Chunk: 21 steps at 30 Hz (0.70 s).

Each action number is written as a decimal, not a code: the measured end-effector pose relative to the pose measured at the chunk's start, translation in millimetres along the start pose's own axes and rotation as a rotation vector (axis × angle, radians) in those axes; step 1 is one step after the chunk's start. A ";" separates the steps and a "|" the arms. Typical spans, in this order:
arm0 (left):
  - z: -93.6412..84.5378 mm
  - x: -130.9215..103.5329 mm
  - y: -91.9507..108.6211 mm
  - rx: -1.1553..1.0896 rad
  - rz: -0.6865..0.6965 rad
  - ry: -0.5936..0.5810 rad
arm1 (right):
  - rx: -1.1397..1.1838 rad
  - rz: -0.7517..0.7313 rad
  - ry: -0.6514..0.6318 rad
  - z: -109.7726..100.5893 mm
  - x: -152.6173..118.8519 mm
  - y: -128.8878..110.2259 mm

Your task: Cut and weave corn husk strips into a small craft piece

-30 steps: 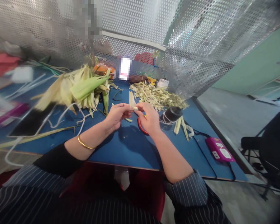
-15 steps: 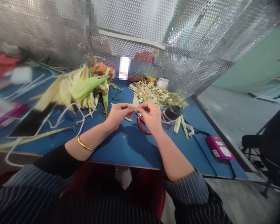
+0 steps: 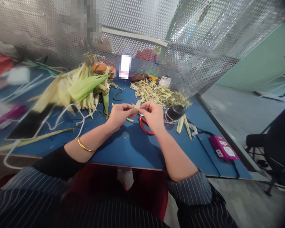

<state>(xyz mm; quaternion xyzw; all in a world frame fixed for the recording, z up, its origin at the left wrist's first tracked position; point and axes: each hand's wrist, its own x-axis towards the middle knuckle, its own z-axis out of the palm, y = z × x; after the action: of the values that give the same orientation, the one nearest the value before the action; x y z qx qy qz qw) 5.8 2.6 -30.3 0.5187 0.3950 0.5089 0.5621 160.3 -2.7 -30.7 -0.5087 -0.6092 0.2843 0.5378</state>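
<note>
Over the blue table (image 3: 137,155), my left hand (image 3: 120,117) and my right hand (image 3: 154,116) meet at the fingertips. Both pinch a small pale piece of corn husk (image 3: 137,104) that sticks up between them. Red-handled scissors (image 3: 144,127) lie beneath my right hand, their blades mostly hidden. A black spool of white thread (image 3: 174,114) stands just right of that hand. Beyond my hands is a heap of shredded husk (image 3: 156,93). A pile of whole husks (image 3: 80,87) lies to the left, a green one on top.
A lit phone (image 3: 124,67) stands at the back before a perforated screen (image 3: 137,19). A dark tablet (image 3: 29,123) and white cable lie left. At right are husk strips (image 3: 187,125), a magenta box (image 3: 224,148) and black straps.
The husk piece between my fingertips now leans and looks shorter. My hands stay pinched together in nearly the same place. The whole view has shifted slightly.
</note>
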 end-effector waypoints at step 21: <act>0.0 0.4 4.1 -0.227 -0.210 0.037 | -0.231 -0.344 -0.066 -0.3 -5.7 -9.7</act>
<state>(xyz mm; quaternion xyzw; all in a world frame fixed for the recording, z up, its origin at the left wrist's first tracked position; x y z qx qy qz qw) 5.2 2.8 -26.2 0.3981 0.3973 0.4981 0.6600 157.0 -11.2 -24.1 -0.4460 -0.7328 0.1333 0.4964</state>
